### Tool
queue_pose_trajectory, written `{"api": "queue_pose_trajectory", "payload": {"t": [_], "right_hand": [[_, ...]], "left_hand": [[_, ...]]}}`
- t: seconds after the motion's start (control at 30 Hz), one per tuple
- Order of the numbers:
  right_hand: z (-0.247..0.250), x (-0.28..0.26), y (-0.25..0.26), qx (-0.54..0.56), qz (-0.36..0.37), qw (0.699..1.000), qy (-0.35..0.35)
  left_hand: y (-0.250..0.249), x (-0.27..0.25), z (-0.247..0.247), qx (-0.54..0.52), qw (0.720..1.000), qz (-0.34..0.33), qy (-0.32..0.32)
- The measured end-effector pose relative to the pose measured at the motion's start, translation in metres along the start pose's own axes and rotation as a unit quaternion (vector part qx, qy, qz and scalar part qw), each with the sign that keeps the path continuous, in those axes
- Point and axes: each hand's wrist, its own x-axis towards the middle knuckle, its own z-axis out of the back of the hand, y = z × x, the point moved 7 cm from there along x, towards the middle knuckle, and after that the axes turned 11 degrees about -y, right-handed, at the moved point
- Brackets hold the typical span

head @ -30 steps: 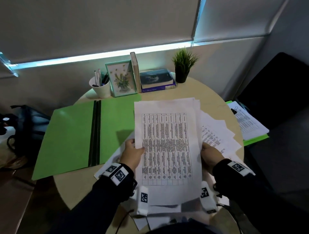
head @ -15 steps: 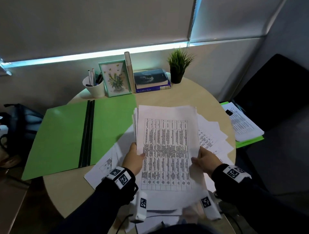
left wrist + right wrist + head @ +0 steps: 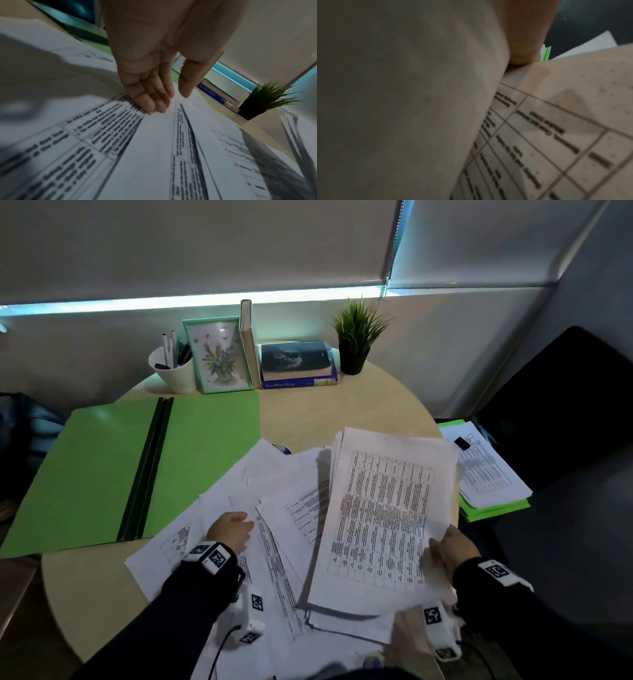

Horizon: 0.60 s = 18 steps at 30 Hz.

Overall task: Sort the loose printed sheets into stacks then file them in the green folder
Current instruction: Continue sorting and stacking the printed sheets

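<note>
A stack of printed sheets (image 3: pixel 383 522) with a table on top is lifted at the right, and my right hand (image 3: pixel 448 546) grips its lower right edge. The right wrist view shows that stack (image 3: pixel 556 135) close up with a fingertip behind it. Loose printed sheets (image 3: pixel 274 508) lie fanned over the table's middle. My left hand (image 3: pixel 233 529) hovers over them, fingers straight, holding nothing; the left wrist view shows its fingertips (image 3: pixel 154 102) just above the loose sheets (image 3: pixel 154 155). The green folder (image 3: pixel 113 474) lies spread flat at the left.
At the back of the round table (image 3: pixel 85 594) stand a pen cup (image 3: pixel 173 373), a framed picture (image 3: pixel 219 356), books (image 3: pixel 298 364) and a potted plant (image 3: pixel 356 340). Off the right edge lies a clipped paper pile (image 3: pixel 486 470) on another green folder. A dark bag (image 3: pixel 24 433) sits at left.
My left hand let go of the stack and dropped to the loose sheets. The right hand carried the stack to the right and tilted it, uncovering the sheets beneath.
</note>
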Motion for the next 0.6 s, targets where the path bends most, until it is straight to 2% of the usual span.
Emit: {"api": "queue_pose_trajectory", "payload": {"t": [0.07,0.17,0.33,0.43,0.6], "right_hand": [[-0.006,0.008,-0.008,-0.008,-0.002,1.0,0.0],[-0.014,0.012,-0.011,-0.011,0.0,1.0,0.023],[-0.015,0.012,-0.008,-0.022,0.006,0.998,0.055],[-0.017,0.015,-0.011,-0.004,-0.001,0.998,0.059],[-0.019,0.02,-0.015,0.024,-0.009,0.998,0.061]], "left_hand": [[0.002,-0.002,-0.014,-0.043,0.998,0.027,0.023],[0.001,-0.007,-0.03,-0.043,0.998,0.031,0.025],[-0.005,-0.016,-0.05,0.076,0.994,-0.055,0.051],[-0.012,-0.02,-0.051,0.116,0.989,-0.083,0.026],[-0.003,-0.01,-0.018,0.211,0.975,-0.058,-0.024]]}}
